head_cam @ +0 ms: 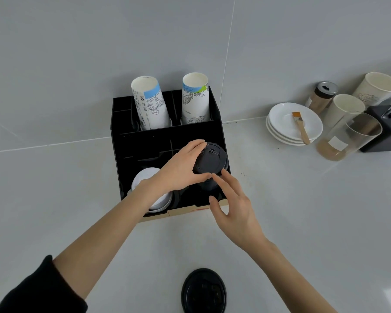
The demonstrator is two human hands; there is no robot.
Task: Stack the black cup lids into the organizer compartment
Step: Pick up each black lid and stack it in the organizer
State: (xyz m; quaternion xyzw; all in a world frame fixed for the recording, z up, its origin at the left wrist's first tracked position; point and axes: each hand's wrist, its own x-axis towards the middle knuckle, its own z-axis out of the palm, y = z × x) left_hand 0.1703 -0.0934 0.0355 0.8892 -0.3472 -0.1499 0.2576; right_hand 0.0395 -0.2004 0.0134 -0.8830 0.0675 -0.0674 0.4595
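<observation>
A black organizer (167, 136) is seen from above, standing on a pale bench (303, 211) against a tiled wall. A stack of black lids (210, 164) is held over its near right compartment, the lower part already inside. The left hand (183, 169) is closed around the left side of the stack, fingers over the far rim and thumb on the near rim. The right hand (233, 206) is open, its fingertips (217, 177) just touching the stack's near edge, gripping nothing. One more black lid (203, 291) lies flat on the bench, near the lower edge of the view, well apart from the organizer. White lids (149, 186) fill the near left compartment, and two paper cups (150, 105) stand in the far compartments. Plates with a brush (300, 127) sit far right.

The lids are judged light, thin plastic, slightly flexible and smooth, so a nested stack may slide apart. They are best held by opposite rims, with gentle pressure.
</observation>
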